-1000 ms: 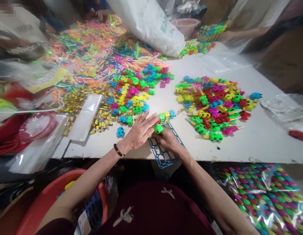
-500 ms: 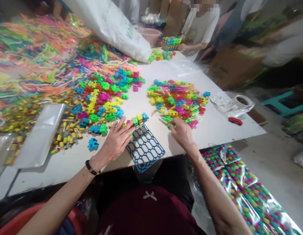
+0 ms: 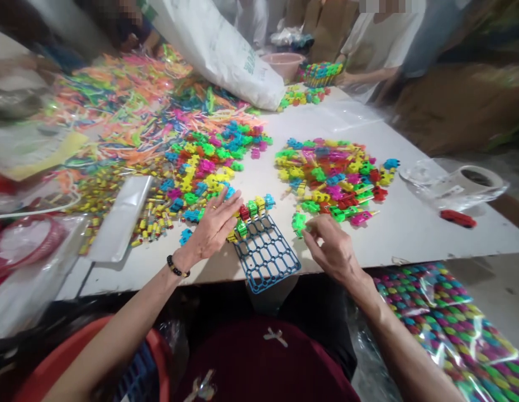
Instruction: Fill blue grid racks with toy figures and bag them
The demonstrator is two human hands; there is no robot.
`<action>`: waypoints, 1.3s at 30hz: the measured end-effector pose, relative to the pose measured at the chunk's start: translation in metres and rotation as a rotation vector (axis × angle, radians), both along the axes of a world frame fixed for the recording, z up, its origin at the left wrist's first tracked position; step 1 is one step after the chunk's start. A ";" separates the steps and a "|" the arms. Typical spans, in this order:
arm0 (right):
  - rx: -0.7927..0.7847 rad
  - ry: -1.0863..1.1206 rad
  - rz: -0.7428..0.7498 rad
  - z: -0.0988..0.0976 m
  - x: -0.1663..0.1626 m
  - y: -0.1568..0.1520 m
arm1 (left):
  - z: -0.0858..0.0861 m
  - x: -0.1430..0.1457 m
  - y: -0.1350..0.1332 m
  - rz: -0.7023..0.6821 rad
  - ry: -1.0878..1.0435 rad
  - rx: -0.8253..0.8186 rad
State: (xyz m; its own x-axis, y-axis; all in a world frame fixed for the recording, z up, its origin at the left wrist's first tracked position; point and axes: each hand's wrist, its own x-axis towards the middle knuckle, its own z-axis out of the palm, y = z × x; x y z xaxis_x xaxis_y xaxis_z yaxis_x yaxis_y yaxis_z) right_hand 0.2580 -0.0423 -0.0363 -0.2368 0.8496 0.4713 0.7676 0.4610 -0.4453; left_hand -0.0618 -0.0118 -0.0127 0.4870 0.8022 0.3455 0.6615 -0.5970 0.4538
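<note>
A blue plastic grid tray (image 3: 267, 257) lies at the near table edge, with a few small coloured toy pieces (image 3: 255, 207) set along its far row. My left hand (image 3: 213, 226) rests flat with fingers spread on the tray's left corner, touching the pieces there. My right hand (image 3: 330, 245) is to the right of the tray, fingers pinched on a green toy piece (image 3: 299, 221). Just beyond it spreads a pile of assembled toy pieces (image 3: 332, 176). Another pile of coloured pieces (image 3: 209, 162) lies beyond my left hand.
Bright plastic strips (image 3: 129, 106) cover the far left. A white sack (image 3: 225, 50) and pink bowl (image 3: 286, 62) stand at the back, near another person's arm (image 3: 363, 75). A tape roll (image 3: 472, 181) and red item (image 3: 457, 218) lie right. Packed bags (image 3: 443, 324) sit below the table.
My right hand left the tray, reached to the right pile and has drawn back a little with a green piece pinched. My left hand stayed on the tray. The view swung about.
</note>
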 end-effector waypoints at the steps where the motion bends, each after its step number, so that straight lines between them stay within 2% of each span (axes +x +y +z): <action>1: 0.024 0.093 0.014 -0.004 0.001 -0.002 | 0.003 -0.001 0.001 0.014 -0.025 -0.015; 4: -0.026 0.153 -0.017 -0.026 0.007 -0.005 | 0.005 0.003 0.003 -0.002 0.010 -0.043; 7: -0.152 -0.109 -0.117 -0.043 0.013 -0.004 | -0.002 0.009 0.001 -0.058 0.142 -0.008; 10: -0.306 -0.365 -0.187 -0.039 0.015 0.000 | -0.011 0.011 0.001 -0.061 0.167 0.048; 12: -0.399 -0.361 -0.180 -0.031 0.015 0.003 | -0.014 0.010 0.002 -0.072 0.124 0.039; 14: -0.463 -0.200 -0.109 -0.024 0.011 0.005 | -0.017 0.008 0.004 -0.103 0.085 0.023; 17: -0.531 0.188 0.045 -0.024 -0.011 0.007 | -0.021 0.006 0.006 -0.127 0.073 0.034; 20: -0.579 0.550 0.120 -0.037 -0.054 0.015 | -0.022 0.006 0.007 -0.114 0.087 0.051; 23: -0.593 0.690 0.168 -0.052 -0.093 0.029 | -0.021 0.007 0.006 -0.116 0.111 0.046; 26: -0.546 0.554 0.216 -0.058 -0.106 0.041 | -0.019 0.007 0.006 -0.124 0.122 0.042; 33: -0.351 0.182 0.380 -0.055 -0.102 0.052 | -0.012 0.011 0.002 -0.085 0.201 0.080; 36: -0.364 0.116 0.382 -0.053 -0.106 0.051 | -0.003 0.019 -0.002 -0.078 0.308 0.132; 39: -0.427 0.132 0.435 -0.047 -0.094 0.048 | -0.001 0.023 -0.002 -0.133 0.356 0.168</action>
